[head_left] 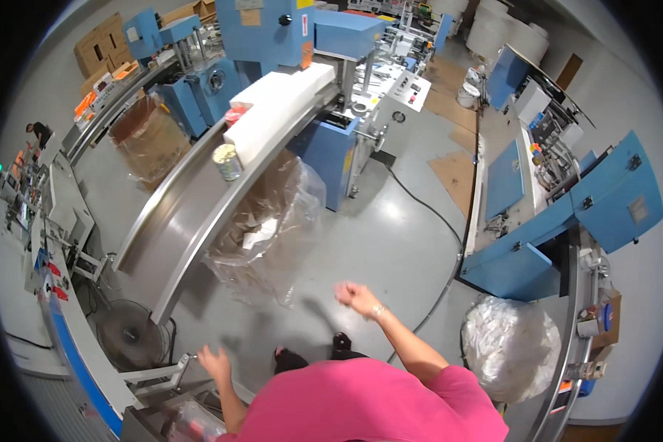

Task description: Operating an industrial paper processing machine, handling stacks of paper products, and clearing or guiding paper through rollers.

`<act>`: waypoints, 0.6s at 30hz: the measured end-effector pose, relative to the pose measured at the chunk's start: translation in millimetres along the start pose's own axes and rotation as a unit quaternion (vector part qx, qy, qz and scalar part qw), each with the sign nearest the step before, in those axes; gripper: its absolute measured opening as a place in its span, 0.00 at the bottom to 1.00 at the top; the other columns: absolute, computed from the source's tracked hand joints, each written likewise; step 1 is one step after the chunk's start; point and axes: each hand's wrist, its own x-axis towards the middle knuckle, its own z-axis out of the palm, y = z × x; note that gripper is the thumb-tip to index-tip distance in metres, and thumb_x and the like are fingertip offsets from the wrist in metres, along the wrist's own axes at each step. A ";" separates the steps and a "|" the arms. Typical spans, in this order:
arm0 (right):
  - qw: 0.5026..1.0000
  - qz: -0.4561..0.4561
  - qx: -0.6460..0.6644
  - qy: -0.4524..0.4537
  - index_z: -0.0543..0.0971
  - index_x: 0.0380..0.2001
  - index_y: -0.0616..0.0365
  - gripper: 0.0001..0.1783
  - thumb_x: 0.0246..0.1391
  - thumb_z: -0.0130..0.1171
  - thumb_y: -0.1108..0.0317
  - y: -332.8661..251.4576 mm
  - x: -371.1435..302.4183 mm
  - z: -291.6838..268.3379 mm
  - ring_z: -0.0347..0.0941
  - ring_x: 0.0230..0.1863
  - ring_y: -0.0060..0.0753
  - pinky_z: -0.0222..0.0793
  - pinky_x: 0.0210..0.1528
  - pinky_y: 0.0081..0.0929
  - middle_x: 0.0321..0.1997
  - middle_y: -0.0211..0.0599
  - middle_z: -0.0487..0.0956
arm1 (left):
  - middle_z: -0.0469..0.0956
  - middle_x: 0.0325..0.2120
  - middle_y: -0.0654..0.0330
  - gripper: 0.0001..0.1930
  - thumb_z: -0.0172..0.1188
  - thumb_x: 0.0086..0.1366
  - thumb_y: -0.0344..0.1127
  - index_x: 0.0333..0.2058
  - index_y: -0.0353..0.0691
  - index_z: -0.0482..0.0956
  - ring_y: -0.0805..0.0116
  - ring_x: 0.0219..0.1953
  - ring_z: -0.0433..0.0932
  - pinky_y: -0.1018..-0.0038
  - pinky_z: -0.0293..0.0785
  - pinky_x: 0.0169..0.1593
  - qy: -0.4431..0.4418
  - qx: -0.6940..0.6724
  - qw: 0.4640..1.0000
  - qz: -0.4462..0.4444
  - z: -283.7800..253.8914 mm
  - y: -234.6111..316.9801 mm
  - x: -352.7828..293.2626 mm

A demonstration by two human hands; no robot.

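My left hand is low on the left with its fingers apart and nothing in it. It is beside a grey metal bracket arm. Over the floor near the middle is my right hand, with a bracelet at the wrist. Its fingers look bent but are smeared, so whether it holds anything is unclear. Ahead of both hands slopes a long metal trough. On it stand a patterned can and a long white stack, seemingly paper, with a small red item at its side. Neither hand touches these.
A clear-lined bin stands beneath the trough. Blue machines stand beyond, with a black cable across the floor. At right are a full plastic bag and an open blue cabinet door. A floor fan is at left.
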 end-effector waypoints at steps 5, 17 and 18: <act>0.930 -0.323 0.173 0.014 0.69 0.52 0.61 0.19 0.57 0.49 0.70 -197.6 -38.3 -43.1 0.66 0.26 0.19 0.66 0.32 0.20 0.25 0.28 0.74 | 0.76 0.32 0.49 0.09 0.53 0.58 0.29 0.37 0.33 0.76 0.51 0.33 0.75 0.64 0.71 0.39 -0.088 -0.128 0.954 0.256 -6.9 167.0 39.0; 0.638 -0.666 0.202 -0.329 0.79 0.40 0.55 0.25 0.61 0.43 0.47 -406.2 -43.3 -66.1 0.51 0.05 0.18 0.44 0.07 0.22 0.10 0.26 0.69 | 0.75 0.37 0.54 0.12 0.52 0.60 0.26 0.43 0.34 0.75 0.63 0.30 0.75 0.71 0.72 0.33 0.057 -0.252 0.917 0.303 12.7 335.9 172.8; 0.636 -0.660 0.207 -0.342 0.79 0.39 0.56 0.25 0.61 0.43 0.47 -414.7 -31.3 -68.5 0.51 0.05 0.18 0.44 0.07 0.21 0.10 0.26 0.69 | 0.75 0.38 0.54 0.12 0.52 0.60 0.26 0.43 0.34 0.75 0.63 0.30 0.75 0.71 0.72 0.33 0.045 -0.282 0.920 0.267 17.7 344.3 186.6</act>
